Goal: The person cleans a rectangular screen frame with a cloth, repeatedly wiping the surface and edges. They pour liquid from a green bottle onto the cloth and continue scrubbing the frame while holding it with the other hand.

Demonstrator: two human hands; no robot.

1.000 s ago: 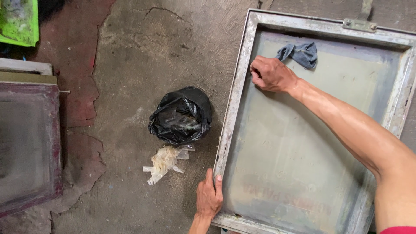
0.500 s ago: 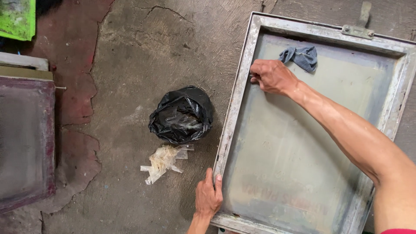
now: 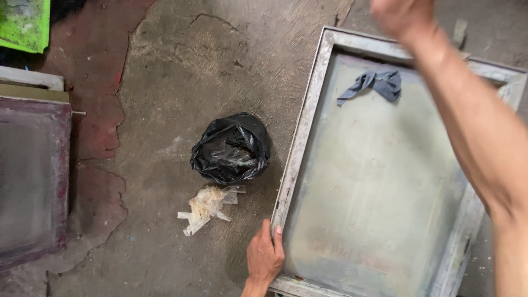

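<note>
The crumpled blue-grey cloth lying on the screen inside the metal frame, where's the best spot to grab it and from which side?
Probably pinch the crumpled blue-grey cloth at its bunched, thicker right end, coming straight down from above. That end stands up in folds, while the left tail lies thin and flat on the mesh of the grey metal frame.

Light: soft, even daylight, moderately bright; no clear single source.
Shadows: faint and short, a weak one under the black plastic bag (image 3: 231,147) on the concrete floor (image 3: 181,71).
Glare: small highlights on the bag's creases; dull sheen on the screen frame (image 3: 300,144).
Blur: the right hand (image 3: 400,16) and forearm smear with motion at the top edge; the left hand (image 3: 265,256) is sharp.
Focus: floor cracks and the grey rag (image 3: 374,83) are crisp.
Edges: slight wide-angle stretching.
</note>
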